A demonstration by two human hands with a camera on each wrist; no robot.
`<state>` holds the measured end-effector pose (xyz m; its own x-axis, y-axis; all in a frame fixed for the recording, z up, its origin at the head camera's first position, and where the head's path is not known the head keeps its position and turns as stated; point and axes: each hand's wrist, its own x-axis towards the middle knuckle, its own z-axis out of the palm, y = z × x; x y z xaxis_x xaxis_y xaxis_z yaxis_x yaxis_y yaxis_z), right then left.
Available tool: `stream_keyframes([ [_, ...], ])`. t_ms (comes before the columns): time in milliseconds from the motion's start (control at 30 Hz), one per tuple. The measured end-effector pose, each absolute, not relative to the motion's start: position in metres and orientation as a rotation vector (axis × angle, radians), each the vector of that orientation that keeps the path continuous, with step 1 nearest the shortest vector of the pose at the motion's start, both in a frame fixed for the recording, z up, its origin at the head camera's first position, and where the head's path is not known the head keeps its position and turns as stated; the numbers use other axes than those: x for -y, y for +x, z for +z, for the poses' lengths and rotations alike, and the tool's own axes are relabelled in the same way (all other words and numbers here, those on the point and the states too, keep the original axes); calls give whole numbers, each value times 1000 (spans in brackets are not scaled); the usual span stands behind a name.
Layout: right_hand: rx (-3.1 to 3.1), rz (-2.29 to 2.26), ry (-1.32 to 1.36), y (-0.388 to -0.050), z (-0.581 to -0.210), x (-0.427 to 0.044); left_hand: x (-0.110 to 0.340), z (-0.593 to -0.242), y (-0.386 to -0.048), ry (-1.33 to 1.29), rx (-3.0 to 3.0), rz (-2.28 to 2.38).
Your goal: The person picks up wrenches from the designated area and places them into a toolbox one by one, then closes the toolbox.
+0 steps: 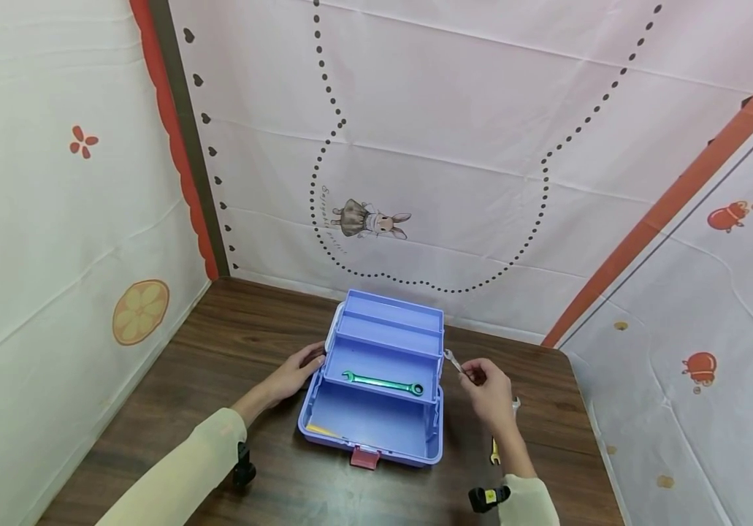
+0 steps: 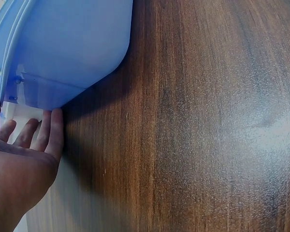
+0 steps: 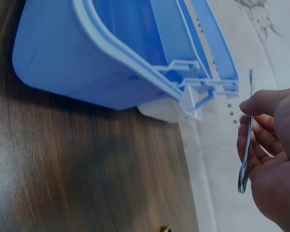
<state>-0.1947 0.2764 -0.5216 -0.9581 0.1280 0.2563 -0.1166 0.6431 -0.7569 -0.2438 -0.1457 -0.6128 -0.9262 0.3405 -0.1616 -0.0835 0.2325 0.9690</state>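
Note:
A blue-purple toolbox (image 1: 376,420) stands with its lid back and its stepped trays raised. Against its rear left side rests my left hand (image 1: 287,378); in the left wrist view the fingers (image 2: 54,133) reach the box's lower corner, fairly straight. My right hand (image 1: 491,394) pinches a silver wrench (image 3: 247,150) between thumb and fingers, just right of the trays and apart from them. Across the lowest tray lies a green ratcheting wrench (image 1: 383,382). A yellow strip-like thing (image 1: 322,431) shows in the bottom compartment, its kind unclear.
On the brown wooden table (image 1: 245,321), right of the box, a yellow wrench end (image 1: 495,453) and a silver wrench end (image 1: 516,404) show beside my right forearm, which hides part of them. Printed cloth (image 1: 442,183) hangs behind the table and on both sides.

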Motion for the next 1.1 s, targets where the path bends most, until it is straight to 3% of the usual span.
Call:
stream_keyframes([
  [1100, 2585, 1237, 483, -215, -507, -194, 146, -615, -244, 205, -2127, 1771],
])
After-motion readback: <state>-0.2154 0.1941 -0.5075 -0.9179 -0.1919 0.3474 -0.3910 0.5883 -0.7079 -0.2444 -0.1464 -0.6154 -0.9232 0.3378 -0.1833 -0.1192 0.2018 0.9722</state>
